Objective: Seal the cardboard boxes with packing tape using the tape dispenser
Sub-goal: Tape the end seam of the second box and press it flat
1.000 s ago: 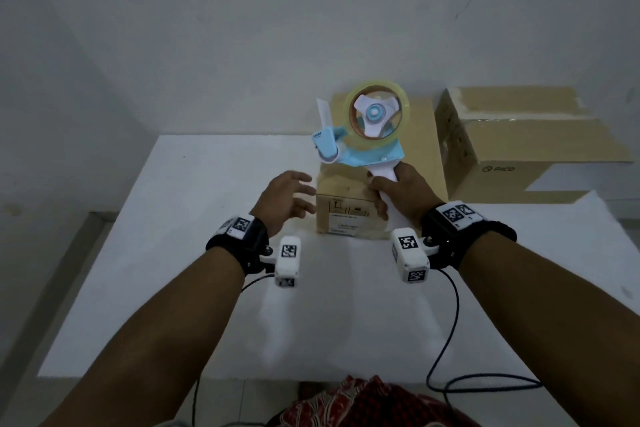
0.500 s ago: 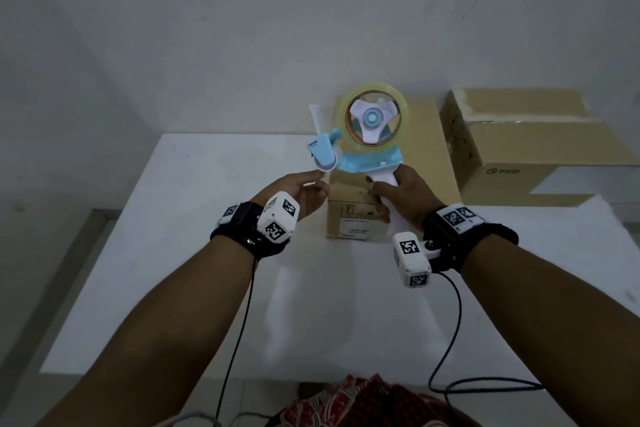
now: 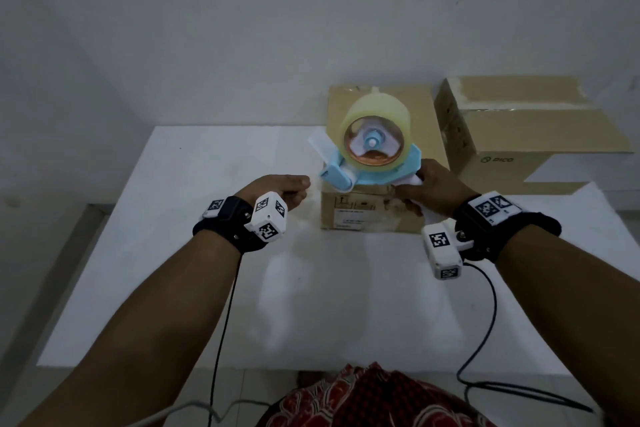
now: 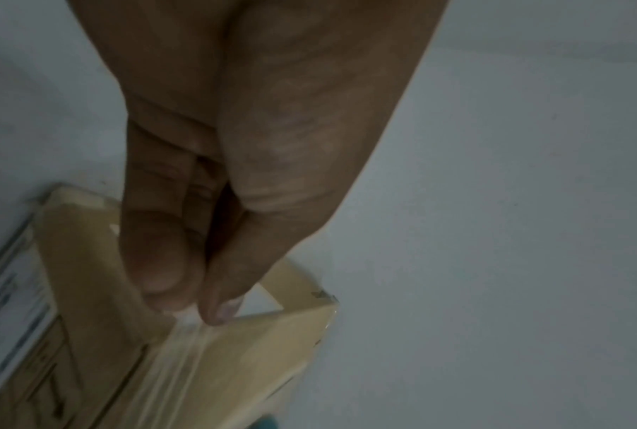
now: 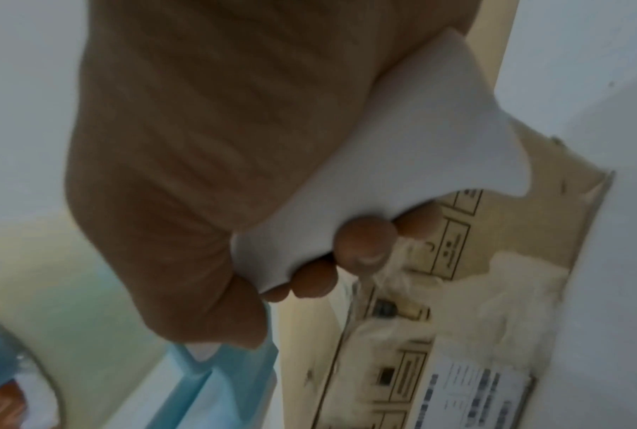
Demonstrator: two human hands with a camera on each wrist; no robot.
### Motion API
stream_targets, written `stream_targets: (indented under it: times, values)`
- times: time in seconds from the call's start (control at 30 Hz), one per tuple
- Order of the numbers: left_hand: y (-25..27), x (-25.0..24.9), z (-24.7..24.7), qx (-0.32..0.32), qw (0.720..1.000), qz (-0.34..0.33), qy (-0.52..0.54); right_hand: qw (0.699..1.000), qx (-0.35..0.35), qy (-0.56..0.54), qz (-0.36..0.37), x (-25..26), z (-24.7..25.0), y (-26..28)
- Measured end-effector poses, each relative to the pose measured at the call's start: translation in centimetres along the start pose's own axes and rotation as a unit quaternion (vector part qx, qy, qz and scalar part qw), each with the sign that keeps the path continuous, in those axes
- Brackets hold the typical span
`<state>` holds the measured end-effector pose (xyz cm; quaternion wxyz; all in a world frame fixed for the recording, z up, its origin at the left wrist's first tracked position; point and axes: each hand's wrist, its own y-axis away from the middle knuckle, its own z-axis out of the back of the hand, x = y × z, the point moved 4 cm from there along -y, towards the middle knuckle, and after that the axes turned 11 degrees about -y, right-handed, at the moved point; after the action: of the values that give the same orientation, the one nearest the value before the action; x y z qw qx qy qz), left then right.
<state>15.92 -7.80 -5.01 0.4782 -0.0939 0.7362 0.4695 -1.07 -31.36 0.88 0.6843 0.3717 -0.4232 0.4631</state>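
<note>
The right hand (image 3: 433,189) is gripping the tape dispenser (image 3: 372,156) by its white handle over the near top edge of the small cardboard box (image 3: 360,211). The left hand (image 3: 280,192), just left of the box, is pinching the tape end (image 4: 185,345), which is stretching back toward the dispenser.

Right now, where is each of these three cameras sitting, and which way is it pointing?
Head: worn on the person's head, looking forward and down at the white table; shows both forearms, the left hand and the right hand gripping the tape dispenser.
Left wrist: on the left wrist, looking along the fingers, which pinch the tape end above the small box.
Right wrist: on the right wrist, looking along the fingers wrapped round the dispenser's white handle.
Shared: all three show the small box; head and right wrist both show the dispenser.
</note>
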Motion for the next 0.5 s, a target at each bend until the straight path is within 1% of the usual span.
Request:
stream_targets:
  times: [0.07,0.23,0.5]
  values:
    - [0.2,-0.1,0.0,0.018,1.0,-0.003,0.003,1.0,0.0,-0.014,-0.01,-0.5,0.8,0.2]
    - [0.6,-0.8,-1.5,0.054,0.998,-0.012,0.018,0.999,0.016,0.006,0.028,0.2,1.8,0.7]
    - [-0.5,-0.4,-1.8,0.046,0.998,-0.033,0.027,0.998,0.011,0.033,0.057,0.4,2.7,0.8]
